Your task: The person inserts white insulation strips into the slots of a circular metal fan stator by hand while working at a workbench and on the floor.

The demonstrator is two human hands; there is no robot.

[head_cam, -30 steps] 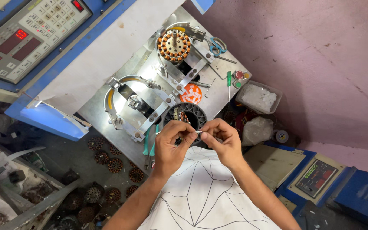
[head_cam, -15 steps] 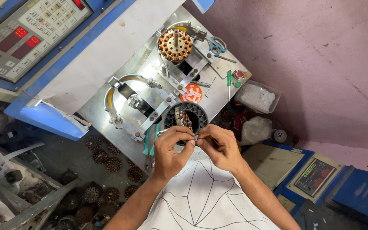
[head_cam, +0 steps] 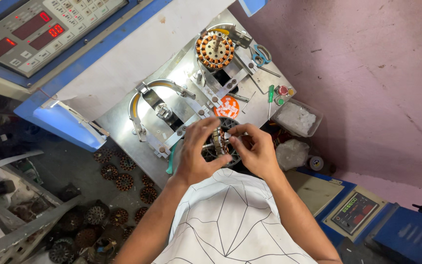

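Counts: two hands working, left hand [head_cam: 197,155] and right hand [head_cam: 254,149], sharing one stator [head_cam: 219,142]. One wound stator [head_cam: 214,49] sitting on the winding machine. One pair of scissors [head_cam: 260,55], one green screwdriver [head_cam: 270,95]. Two control panels showing: one [head_cam: 37,27] top left, one [head_cam: 354,212] bottom right. Roughly a dozen stators [head_cam: 124,182] lying on the floor.

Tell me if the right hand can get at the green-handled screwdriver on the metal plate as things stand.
Probably yes. The screwdriver lies in the open on the metal plate, just beyond the right hand, with nothing over it. But that hand and the left hand are both busy on the round wound part.
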